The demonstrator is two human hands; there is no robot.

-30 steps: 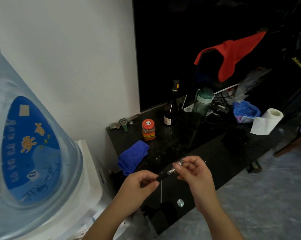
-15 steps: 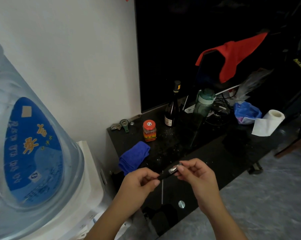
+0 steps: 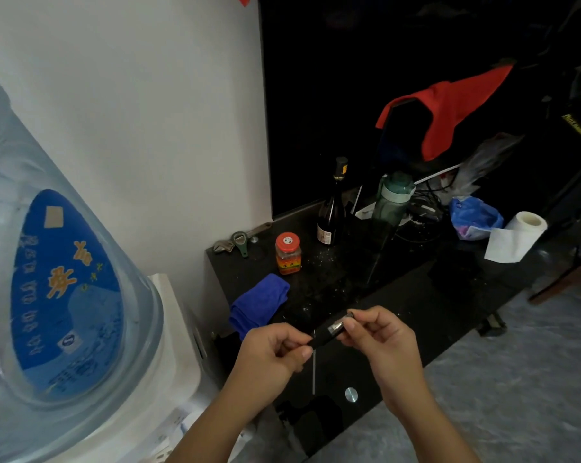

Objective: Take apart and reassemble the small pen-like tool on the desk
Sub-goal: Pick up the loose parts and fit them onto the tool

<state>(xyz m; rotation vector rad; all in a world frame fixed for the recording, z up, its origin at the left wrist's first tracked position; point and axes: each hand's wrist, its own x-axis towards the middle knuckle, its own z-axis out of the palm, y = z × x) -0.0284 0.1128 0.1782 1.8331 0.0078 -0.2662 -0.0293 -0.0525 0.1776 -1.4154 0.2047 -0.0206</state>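
— Starting at the left, what fills that side?

— A big water jug (image 3: 48, 262) with a blue label, sitting upside down on a white dispenser (image 3: 179, 372) against the white wall.

— And on the black counter (image 3: 399, 295) beside it?

— At its far left corner lie a wrench (image 3: 224, 245) and a green bottle opener (image 3: 240, 241), touching each other. Just right of them stands a jar (image 3: 287, 253) with a red lid, and nearer, at the counter's left edge, a folded blue cloth (image 3: 259, 304).

— Where is the pen-like tool (image 3: 331, 330)?

— Held in the air above the counter's near part, between both hands. It slants up from lower left to upper right, a black body with a silver band toward the right end.

— How is each grip?

— The left hand (image 3: 269, 355) is clenched, thumb and fingers pinching the black lower end. The right hand (image 3: 381, 339) pinches the upper end at the silver band with thumb and forefinger, its other fingers curled.

— What stands farther right?

— A dark wine bottle (image 3: 332, 212) upright at the far edge, then a green water bottle (image 3: 391, 208) beside it. Beyond those, a red cloth (image 3: 449, 108) draped over something dark. Toward the right end lie a blue plastic bag (image 3: 474, 218) and a toilet paper roll (image 3: 523, 228) with a sheet hanging loose.
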